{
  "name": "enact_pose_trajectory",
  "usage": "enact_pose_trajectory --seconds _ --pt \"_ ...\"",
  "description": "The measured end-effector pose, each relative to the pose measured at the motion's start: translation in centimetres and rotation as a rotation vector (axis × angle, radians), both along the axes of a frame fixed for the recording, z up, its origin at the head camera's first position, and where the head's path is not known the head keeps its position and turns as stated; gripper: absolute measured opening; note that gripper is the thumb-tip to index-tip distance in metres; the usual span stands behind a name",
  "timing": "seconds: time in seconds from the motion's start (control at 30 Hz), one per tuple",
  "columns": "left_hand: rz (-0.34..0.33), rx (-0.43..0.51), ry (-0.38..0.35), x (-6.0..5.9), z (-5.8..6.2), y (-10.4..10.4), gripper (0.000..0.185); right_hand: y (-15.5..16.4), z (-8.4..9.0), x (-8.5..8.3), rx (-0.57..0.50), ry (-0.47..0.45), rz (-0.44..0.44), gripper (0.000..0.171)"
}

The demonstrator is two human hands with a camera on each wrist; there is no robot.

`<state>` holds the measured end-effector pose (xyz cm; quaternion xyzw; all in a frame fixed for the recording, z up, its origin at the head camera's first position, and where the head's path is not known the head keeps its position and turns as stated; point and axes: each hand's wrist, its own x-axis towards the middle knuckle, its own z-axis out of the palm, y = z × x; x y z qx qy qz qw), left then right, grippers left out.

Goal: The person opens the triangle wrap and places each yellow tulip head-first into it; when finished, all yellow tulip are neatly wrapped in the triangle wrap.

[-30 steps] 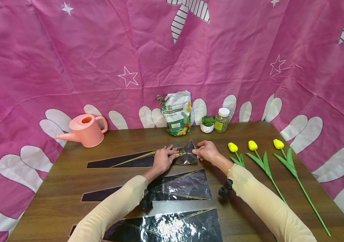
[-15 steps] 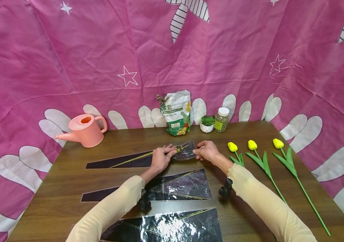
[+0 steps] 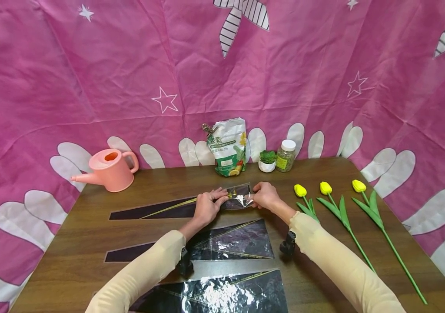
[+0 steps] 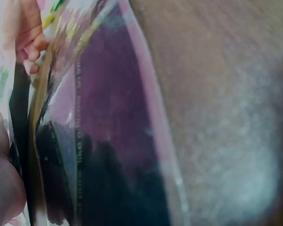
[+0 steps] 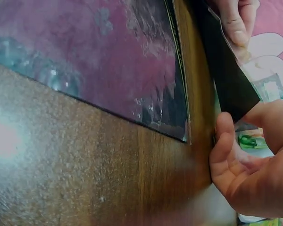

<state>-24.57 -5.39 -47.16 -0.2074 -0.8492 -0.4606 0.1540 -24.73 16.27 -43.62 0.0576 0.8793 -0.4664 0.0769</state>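
Observation:
A flat, tapering black flower sleeve (image 3: pixel 175 207) with a clear front and gold lines lies farthest back on the brown table. My left hand (image 3: pixel 207 206) is over its middle and pinches the film between thumb and fingers. At its wide right end, my right hand (image 3: pixel 265 195) pinches the edge, fingers curled. In the right wrist view, the right hand (image 5: pixel 254 160) holds a raised dark corner, with the left hand (image 5: pixel 236 19) farther along the sleeve. Two similar sleeves lie nearer: the middle one (image 3: pixel 242 239) and the shiny front one (image 3: pixel 222 295).
Three yellow tulips, the left one (image 3: pixel 300 190), middle one (image 3: pixel 326 188) and right one (image 3: pixel 359 186), lie at right. Along the back stand a pink watering can (image 3: pixel 113 171), a white-green pouch (image 3: pixel 228 148), a small potted plant (image 3: pixel 267 161) and a lidded jar (image 3: pixel 286 155).
The wide end of the back sleeve, earlier raised and creased, now lies flatter. My left hand has shifted slightly left; the right hand stays at the edge with its fingers more curled.

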Motion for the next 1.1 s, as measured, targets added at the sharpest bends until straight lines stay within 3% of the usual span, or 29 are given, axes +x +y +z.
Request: enact_pose_trajectory --seconds 0.13,0.2,0.43,0.6,0.7,0.9,1.1 --pt "0.003 -0.029 0.015 0.2 -0.2 0.1 0.015 0.2 0.1 0.3 0.065 0.067 -0.042 0.041" --pt "-0.005 -0.041 0.026 0.2 -0.3 0.1 0.016 0.4 0.4 0.5 0.043 0.094 -0.072 0.036" --pt "0.009 -0.068 0.053 0.4 -0.3 0.0 0.016 -0.4 1.2 0.8 -0.318 0.081 -0.038 0.039" --pt "0.001 -0.079 0.064 0.4 -0.3 0.2 0.017 -0.8 1.6 1.0 -0.442 0.082 -0.047 0.043" --pt "0.009 -0.077 0.063 0.4 -0.3 0.1 0.017 -0.9 1.6 1.0 -0.465 0.078 -0.075 0.042" --pt "0.010 -0.064 0.087 0.3 -0.6 0.2 0.016 -0.2 1.7 1.1 -0.400 0.083 -0.050 0.038" --pt "0.021 -0.049 0.077 0.2 -0.5 0.3 0.014 3.8 3.3 1.8 -0.106 0.194 -0.009 0.033"
